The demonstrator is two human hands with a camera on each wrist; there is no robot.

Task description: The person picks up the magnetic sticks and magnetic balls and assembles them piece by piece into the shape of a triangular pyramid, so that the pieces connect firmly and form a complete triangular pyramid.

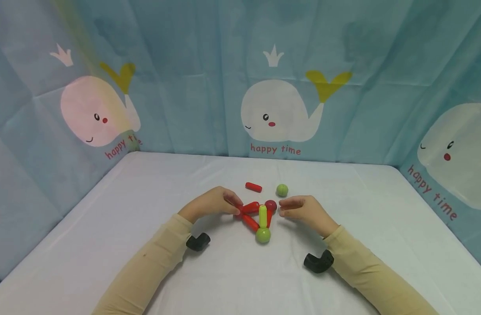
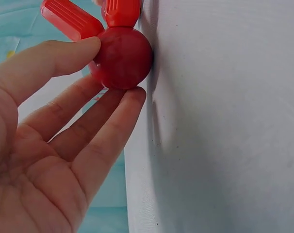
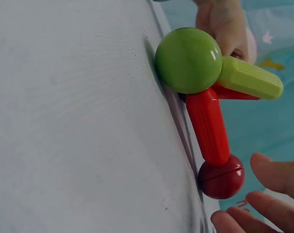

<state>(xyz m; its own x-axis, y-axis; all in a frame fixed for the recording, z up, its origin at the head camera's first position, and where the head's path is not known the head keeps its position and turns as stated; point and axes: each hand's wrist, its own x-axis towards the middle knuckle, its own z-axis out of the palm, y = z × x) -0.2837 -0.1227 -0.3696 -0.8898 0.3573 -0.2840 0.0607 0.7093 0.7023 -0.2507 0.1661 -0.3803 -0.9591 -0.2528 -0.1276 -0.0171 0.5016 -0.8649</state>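
Note:
A triangle of red rods and balls lies on the table in the head view. My left hand (image 1: 217, 201) pinches the red ball (image 2: 122, 58) at its left corner, thumb on one side and fingertips on the other. Two red rods run out from that ball. At the near corner sits a green ball (image 1: 263, 235), from which a yellow-green rod (image 1: 263, 216) sticks upward. A third red rod (image 3: 207, 126) links it to the dark red ball (image 3: 222, 179) on the right. Beside that ball, my right hand (image 1: 307, 212) holds nothing, its fingers slightly bent and apart from it.
Behind the triangle lie a loose red rod (image 1: 253, 187) and a loose green ball (image 1: 282, 190). Black curved pieces (image 1: 319, 261) show at both wrists. The white table (image 1: 232, 280) ends at a blue curtain (image 1: 185, 113) with whale prints.

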